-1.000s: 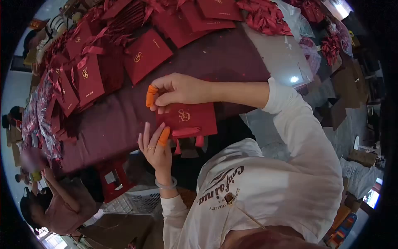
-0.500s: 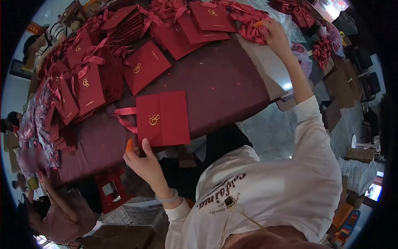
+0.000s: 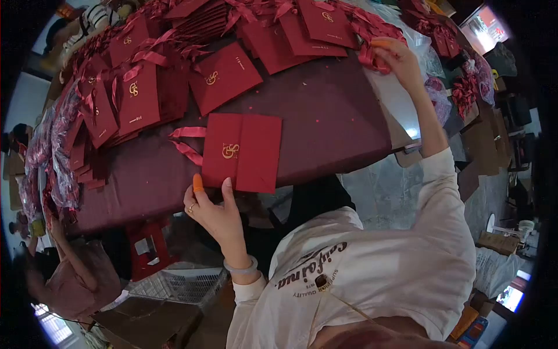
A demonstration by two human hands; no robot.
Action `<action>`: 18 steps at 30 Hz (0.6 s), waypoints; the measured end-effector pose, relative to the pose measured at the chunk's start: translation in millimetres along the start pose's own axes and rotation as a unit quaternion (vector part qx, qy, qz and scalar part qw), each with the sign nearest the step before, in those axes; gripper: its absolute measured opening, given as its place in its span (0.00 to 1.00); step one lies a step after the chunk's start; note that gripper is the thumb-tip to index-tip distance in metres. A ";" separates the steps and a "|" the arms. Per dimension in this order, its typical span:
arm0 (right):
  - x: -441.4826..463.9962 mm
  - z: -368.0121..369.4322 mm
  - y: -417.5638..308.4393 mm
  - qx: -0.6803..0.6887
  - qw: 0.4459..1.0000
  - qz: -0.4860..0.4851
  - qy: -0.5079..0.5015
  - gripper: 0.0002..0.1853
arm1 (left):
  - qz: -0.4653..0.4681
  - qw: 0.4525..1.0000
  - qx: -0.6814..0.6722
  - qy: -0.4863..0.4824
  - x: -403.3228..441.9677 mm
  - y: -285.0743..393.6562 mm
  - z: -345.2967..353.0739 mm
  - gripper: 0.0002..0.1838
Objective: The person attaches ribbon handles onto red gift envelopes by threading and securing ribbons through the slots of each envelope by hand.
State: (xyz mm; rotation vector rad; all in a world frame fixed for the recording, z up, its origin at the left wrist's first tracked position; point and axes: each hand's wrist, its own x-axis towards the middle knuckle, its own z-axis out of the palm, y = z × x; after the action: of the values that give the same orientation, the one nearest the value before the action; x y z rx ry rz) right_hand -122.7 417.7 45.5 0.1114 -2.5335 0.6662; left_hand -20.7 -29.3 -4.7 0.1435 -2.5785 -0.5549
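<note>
A dark red paper gift bag [image 3: 256, 154] with a gold logo lies flat before me, its red ribbon handle [image 3: 189, 145] looping out on the left. At the bag's lower left edge is my left hand [image 3: 218, 218], thumb and forefinger apart, an orange cover on one fingertip. It holds nothing, and whether it touches the bag I cannot tell. Over at the table's far right, my right hand [image 3: 402, 65] pinches a red ribbon [image 3: 372, 61] beside a heap of ribbons [image 3: 381, 26]. It too wears an orange fingertip cover.
Stacks of red bags [image 3: 139, 99] and more bags [image 3: 226, 78] line the far side of the maroon-covered table [image 3: 331, 110]. Plastic-wrapped bundles [image 3: 61, 168] lie on the left. Another person [image 3: 87, 279] sits at lower left near a white basket [image 3: 180, 285].
My right hand has drawn back slightly from the ribbon heap, and a ribbon loop now shows at its fingers. The whole view has shifted a little; the bag stays by my left hand.
</note>
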 end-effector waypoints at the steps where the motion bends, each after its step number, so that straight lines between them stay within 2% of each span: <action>1: 1.3 -0.8 -4.7 0.079 0.993 0.086 0.026 0.13 | -0.006 1.000 -0.008 -0.013 1.9 1.5 -1.3 0.30; 3: 8.4 -8.4 0.3 0.057 0.995 0.072 0.049 0.15 | -0.013 0.999 -0.017 -0.024 4.0 1.5 -0.1 0.31; 4: 12.0 -13.2 2.1 0.186 0.969 0.110 0.118 0.15 | -0.024 0.999 -0.034 -0.026 3.9 -0.2 1.3 0.31; 5: 16.8 -18.1 0.7 0.311 0.921 0.146 0.183 0.15 | -0.035 0.998 -0.052 -0.027 4.5 -1.1 2.4 0.30; 7: 26.8 -37.4 -22.4 0.516 0.806 0.136 0.258 0.14 | -0.071 0.992 -0.090 -0.045 8.9 5.1 -0.9 0.30; 8: 30.3 -44.9 -32.6 0.516 0.806 0.135 0.256 0.14 | -0.104 0.984 -0.128 -0.064 9.8 7.5 -2.2 0.30; 11: 35.4 -62.0 -62.5 0.569 0.762 -0.048 0.305 0.08 | -0.083 0.987 -0.129 -0.053 8.2 5.3 1.6 0.29; 12: 29.8 -62.9 -78.0 0.598 0.745 -0.048 0.292 0.07 | -0.084 0.986 -0.132 -0.053 7.9 5.3 2.6 0.29; 14: 9.1 -64.2 -96.3 0.633 0.740 -0.102 0.203 0.08 | -0.074 0.991 -0.102 -0.055 7.9 4.8 3.5 0.29; 15: 0.1 -63.6 -109.0 0.667 0.718 -0.114 0.163 0.10 | -0.076 0.990 -0.105 -0.052 8.6 5.2 2.6 0.29; 17: -19.3 -56.9 -145.6 0.759 0.629 -0.162 0.050 0.13 | -0.077 0.990 -0.105 -0.061 9.7 6.8 0.6 0.30; 18: -30.1 -51.7 -169.7 0.764 0.614 -0.197 0.025 0.13 | -0.079 0.989 -0.106 -0.060 9.4 5.2 1.6 0.30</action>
State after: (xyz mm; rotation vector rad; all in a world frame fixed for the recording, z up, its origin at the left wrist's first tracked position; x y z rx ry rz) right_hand -38.4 292.4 143.4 1.1166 -1.0393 2.2797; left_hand -29.7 -25.8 0.4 0.2496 -2.6166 -0.9168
